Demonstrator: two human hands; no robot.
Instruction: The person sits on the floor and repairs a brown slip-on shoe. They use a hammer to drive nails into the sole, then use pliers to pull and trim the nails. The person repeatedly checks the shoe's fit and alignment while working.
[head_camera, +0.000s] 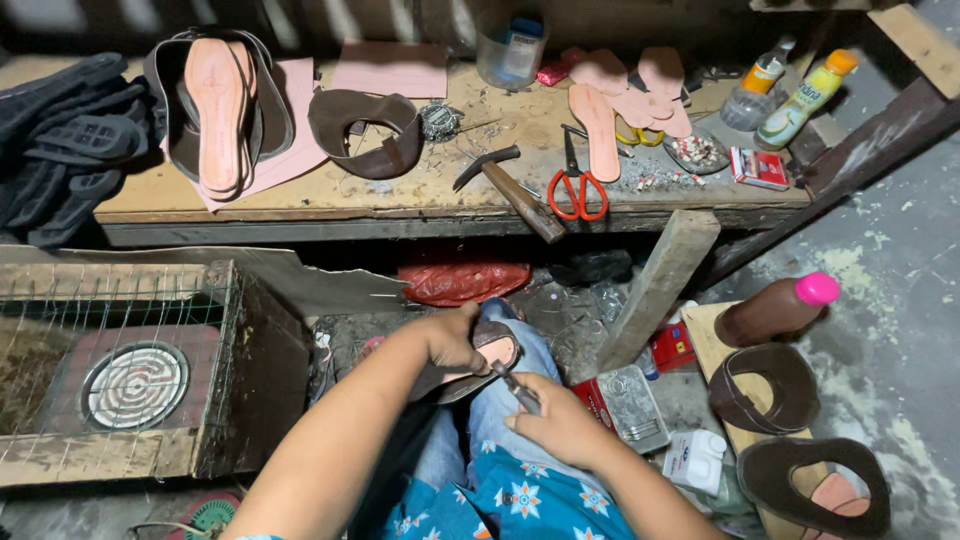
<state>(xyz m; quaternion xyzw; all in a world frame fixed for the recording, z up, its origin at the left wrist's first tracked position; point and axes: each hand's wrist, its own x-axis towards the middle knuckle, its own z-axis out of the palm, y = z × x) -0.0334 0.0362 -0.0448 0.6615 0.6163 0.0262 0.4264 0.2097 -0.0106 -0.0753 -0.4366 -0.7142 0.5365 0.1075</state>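
**Pincers on a shoe upper, held over the lap**

Nearest the camera, the right hand (562, 420) is closed around a small metal pincer tool (517, 386), its tip at the brown shoe upper (478, 358) that the left hand (452, 338) clamps over the knees. A steady left grip and short pulls seem wise. Beyond, near the bench's front edge, lie a hammer (508, 182) and red-handled scissors (576, 185).

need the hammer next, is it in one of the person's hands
No, the hammer lies on the wooden workbench beside the orange-handled scissors, away from both hands.
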